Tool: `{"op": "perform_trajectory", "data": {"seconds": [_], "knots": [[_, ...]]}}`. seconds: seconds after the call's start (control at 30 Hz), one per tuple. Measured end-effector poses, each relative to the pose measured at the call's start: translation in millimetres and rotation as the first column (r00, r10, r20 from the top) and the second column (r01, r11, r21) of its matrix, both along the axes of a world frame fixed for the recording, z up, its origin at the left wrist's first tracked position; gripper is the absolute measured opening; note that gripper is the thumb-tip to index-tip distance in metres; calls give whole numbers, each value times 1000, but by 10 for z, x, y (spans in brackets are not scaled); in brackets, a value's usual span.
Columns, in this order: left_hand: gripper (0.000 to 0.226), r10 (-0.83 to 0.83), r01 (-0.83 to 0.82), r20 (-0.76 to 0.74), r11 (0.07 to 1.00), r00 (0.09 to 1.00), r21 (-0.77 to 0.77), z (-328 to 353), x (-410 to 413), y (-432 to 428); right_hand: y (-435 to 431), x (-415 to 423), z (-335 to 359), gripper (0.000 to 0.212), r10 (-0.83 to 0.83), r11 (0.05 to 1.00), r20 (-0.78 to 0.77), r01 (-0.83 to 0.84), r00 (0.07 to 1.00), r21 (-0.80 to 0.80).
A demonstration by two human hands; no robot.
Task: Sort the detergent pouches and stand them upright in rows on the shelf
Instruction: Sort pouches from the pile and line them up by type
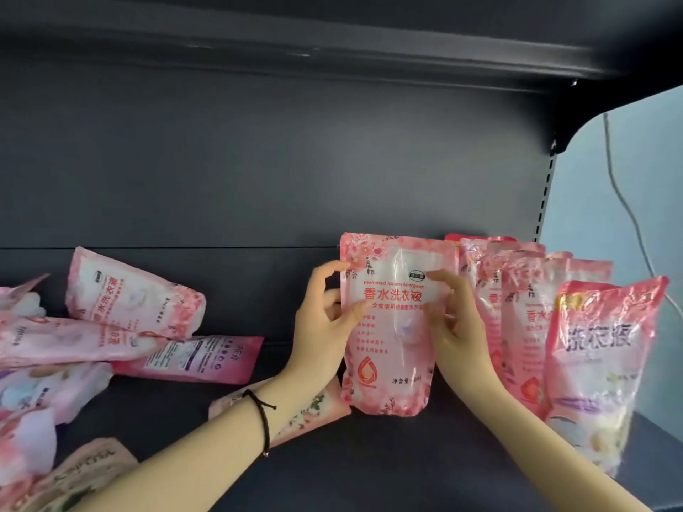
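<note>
the dark shelf [406,460] carries everything. on its left a loose heap of pink pouches [92,341] lies flat and overlapping; on its right a row of pouches [525,308] stands upright. just left of that row is the pink detergent pouch [388,367], upright, its base seemingly on the shelf. the left grip [325,319] pinches its left edge; the right grip [456,323] curls onto its front near the right edge. a black bracelet [263,419] circles the left wrist.

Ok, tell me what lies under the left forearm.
A pale floral pouch lies flat on the shelf beneath the forearm. The arm covers its middle, so its label cannot be read. The left hand grips the upright pink pouch.
</note>
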State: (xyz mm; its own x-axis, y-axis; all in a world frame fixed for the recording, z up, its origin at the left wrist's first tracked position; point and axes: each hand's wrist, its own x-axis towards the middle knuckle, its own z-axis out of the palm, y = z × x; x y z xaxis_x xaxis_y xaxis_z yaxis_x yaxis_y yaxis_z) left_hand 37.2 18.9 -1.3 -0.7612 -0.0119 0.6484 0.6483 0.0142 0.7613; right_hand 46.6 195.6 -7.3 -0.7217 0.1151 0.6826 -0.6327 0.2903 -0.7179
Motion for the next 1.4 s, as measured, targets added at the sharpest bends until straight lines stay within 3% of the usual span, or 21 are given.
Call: {"op": "perform_trajectory", "data": {"seconds": [0.23, 0.37, 0.43, 0.7, 0.8, 0.87, 0.93, 1.0, 1.07, 1.17, 1.3, 1.4], "knots": [[57, 31, -25, 55, 993, 998, -115, -136, 24, 34, 152, 83, -145, 56, 107, 990, 94, -115, 990, 87], [89, 34, -3, 76, 928, 996, -372, -274, 102, -66, 150, 157, -207, 91, 78, 941, 199, -138, 977, 308], [96, 70, -26, 88, 904, 994, -428, -366, 122, -61, 121, 154, -212, 99, 104, 934, 197, -163, 975, 317], [96, 104, -76, 40, 896, 994, -437, -439, 60, -111, 23, 78, -196, 93, 181, 942, 237, -237, 955, 236], [84, 76, -33, 58, 846, 995, -532, -337, 102, -206, 84, 118, -126, 81, 38, 945, 193, -99, 980, 312], [65, 60, -25, 34, 771, 998, -636, -208, 148, -343, 119, 167, 42, 61, -154, 935, -9, 149, 988, 320], [42, 81, -84, -40, 670, 996, -738, -53, 206, -534, 104, 225, 275, 47, -253, 879, -256, 332, 933, 342], [26, 135, -232, -190, 488, 973, -842, 104, 250, -748, -5, 271, 498, 32, -207, 788, -453, 422, 867, 448], [30, 131, -415, -395, 247, 910, -876, 219, 252, -943, -192, 325, 660, 16, -70, 683, -565, 452, 822, 573], [33, 58, -549, -547, 25, 835, -835, 286, 205, -1203, -523, 390, 783, 10, 147, 523, -556, 413, 818, 745], [33, 81, -516, -527, -129, 846, -847, 293, 159, -1586, -965, 300, 773, 29, 260, 244, -382, 322, 887, 915], [33, 121, -502, -534, -219, 837, -837, 324, 117, -1947, -1294, 126, 767, 32, 262, 152, -340, 309, 903, 939]]}}
